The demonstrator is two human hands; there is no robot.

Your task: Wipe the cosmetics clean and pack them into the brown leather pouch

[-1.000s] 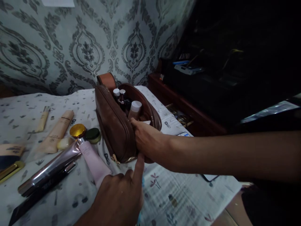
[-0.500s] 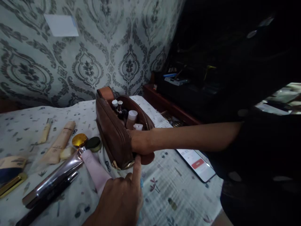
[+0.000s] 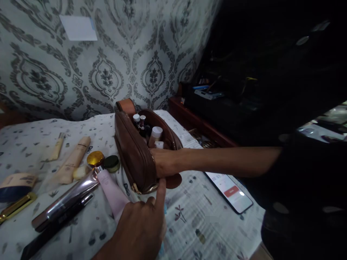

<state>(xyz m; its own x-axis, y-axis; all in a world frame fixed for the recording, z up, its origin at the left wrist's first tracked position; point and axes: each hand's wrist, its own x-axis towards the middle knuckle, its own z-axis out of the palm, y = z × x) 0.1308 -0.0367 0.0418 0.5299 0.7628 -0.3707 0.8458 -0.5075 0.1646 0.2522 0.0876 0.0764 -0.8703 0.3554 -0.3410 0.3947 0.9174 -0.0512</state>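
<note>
Right hand (image 3: 164, 162) fingers clasp near end of open brown leather toiletry pouch (image 3: 135, 151). Left hand (image 3: 141, 227) index touches pouch base; remaining fingers curled, grip unclear.

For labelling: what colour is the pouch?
The pouch is brown, with a gold zip; the head view shows it.

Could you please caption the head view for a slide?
Right hand holds open brown pouch of bottles; left hand lays a forefinger on its end.
</note>
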